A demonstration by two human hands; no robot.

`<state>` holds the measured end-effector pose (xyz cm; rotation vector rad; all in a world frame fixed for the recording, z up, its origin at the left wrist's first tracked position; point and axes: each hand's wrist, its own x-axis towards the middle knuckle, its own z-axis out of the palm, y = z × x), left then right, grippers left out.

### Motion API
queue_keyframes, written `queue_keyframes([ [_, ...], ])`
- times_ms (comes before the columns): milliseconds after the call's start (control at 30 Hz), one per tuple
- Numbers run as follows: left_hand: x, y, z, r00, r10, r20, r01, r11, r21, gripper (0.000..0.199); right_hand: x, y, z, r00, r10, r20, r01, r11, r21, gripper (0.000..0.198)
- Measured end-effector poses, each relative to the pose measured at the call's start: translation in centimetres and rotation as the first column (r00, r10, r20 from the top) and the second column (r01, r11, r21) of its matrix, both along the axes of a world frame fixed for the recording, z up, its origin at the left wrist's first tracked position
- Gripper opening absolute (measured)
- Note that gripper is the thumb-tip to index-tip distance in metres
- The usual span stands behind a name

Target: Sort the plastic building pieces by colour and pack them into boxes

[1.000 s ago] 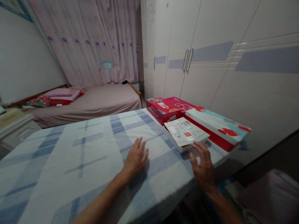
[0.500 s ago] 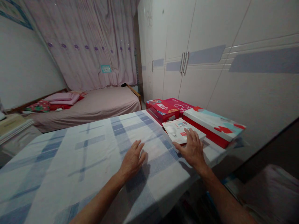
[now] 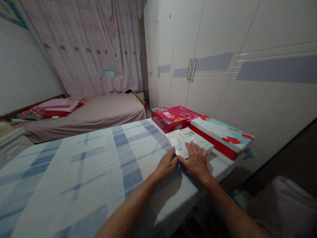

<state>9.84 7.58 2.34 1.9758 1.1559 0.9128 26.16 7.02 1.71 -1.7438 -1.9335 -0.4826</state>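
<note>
And there stood the tall white wardrobe with lilac panels (image 3: pixel 267 112), filling the right-hand background. Below it spread the broad table under a blue-and-white checked cloth (image 3: pixel 94 178), and on its far right came the cartons! Biggest of them, the long red cardboard box with a white and pale-blue patterned top (image 3: pixel 223 134), lay slantwise; the glossy red printed cardboard box (image 3: pixel 168 117) sat beyond, to its left.

In front of both, at the near side of the group, was the flat white cardboard box printed with a light bulb (image 3: pixel 183 137), and here was the action. The right hand (image 3: pixel 195 160) lay open across its top, fingers spread, thumb at the near edge. The left hand (image 3: pixel 167 165), half a second earlier apart over the cloth, had swung across to the box's near left corner! Its fingers were drawn together; whether they gripped could not be told. One hand's job had become two, it seemed, with the box steadied from both sides.
</note>
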Motion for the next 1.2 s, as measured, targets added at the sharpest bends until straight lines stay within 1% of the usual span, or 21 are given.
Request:
queue_keyframes([
  [67,0.1,-0.1,-0.1,1.0,0.015,-0.007,-0.015,0.999,-0.048,0.057,0.3,-0.1,0.1,1.0,0.024,0.013,-0.023,0.999,-0.025,0.063],
  [133,0.1,-0.3,-0.2,1.0,0.006,-0.018,-0.007,0.999,-0.053,0.057,0.9,0.1,0.1,0.998,0.06,0.027,-0.058,0.996,-0.064,0.06],
  [267,0.4,-0.9,0.3,0.996,-0.012,-0.093,0.018,0.998,0.054,0.051,3.0,0.8,0.2,0.992,0.12,0.038,-0.111,0.978,-0.176,0.054],
  [367,1.0,-1.1,0.8,0.991,-0.006,-0.13,0.019,0.995,0.096,0.046,4.6,1.7,0.5,0.987,0.16,-0.015,-0.159,0.96,-0.231,0.051],
  [400,1.1,-1.1,0.9,0.992,-0.001,-0.123,0.013,0.995,0.097,0.046,5.1,1.9,0.6,0.983,0.175,-0.051,-0.181,0.957,-0.225,0.048],
  [467,1.2,-1.1,0.9,0.996,0.028,-0.082,-0.021,0.996,0.087,0.05,6.0,2.4,0.8,0.973,0.189,-0.129,-0.21,0.963,-0.169,0.043],
  [567,1.0,-0.9,0.2,0.998,0.069,0.004,-0.069,0.996,0.05,0.057,7.1,2.4,1.0,0.966,0.136,-0.22,-0.15,0.987,-0.052,0.043],
  [633,0.7,-0.8,-0.4,0.996,0.079,0.03,-0.08,0.996,0.026,0.058,7.8,2.0,0.8,0.962,0.078,-0.263,-0.084,0.996,-0.012,0.046],
  [700,0.3,-0.9,-1.1,0.994,0.109,-0.01,-0.108,0.993,0.04,0.058,8.4,1.4,0.3,0.95,0.014,-0.311,-0.022,0.999,-0.023,0.054],
  [767,-0.1,-1.0,-1.8,0.983,0.155,-0.095,-0.145,0.984,0.102,0.057,8.9,1.0,-0.2,0.929,-0.056,-0.367,0.032,0.997,-0.071,0.066],
  [833,-0.5,-1.2,-2.5,0.969,0.175,-0.174,-0.146,0.974,0.172,0.057,9.3,0.9,-0.7,0.903,-0.094,-0.419,0.046,0.991,-0.123,0.075],
  [900,-0.8,-1.2,-2.9,0.961,0.174,-0.216,-0.128,0.969,0.212,0.056,9.5,1.0,-1.1,0.886,-0.089,-0.455,0.021,0.988,-0.152,0.08],
  [1000,-0.9,-1.2,-3.0,0.954,0.174,-0.245,-0.117,0.966,0.232,0.057,9.7,1.4,-1.7,0.866,-0.068,-0.495,-0.019,0.985,-0.17,0.089],
  [1100,-1.0,-1.2,-3.1,0.951,0.15,-0.27,-0.086,0.968,0.236,0.061,9.6,1.7,-2.3,0.838,-0.085,-0.538,0.002,0.988,-0.153,0.096],
  [1200,-1.1,-1.2,-3.1,0.954,0.135,-0.269,-0.069,0.968,0.242,0.062,9.5,2.0,-2.6,0.824,-0.086,-0.56,0.012,0.991,-0.133,0.096],
])
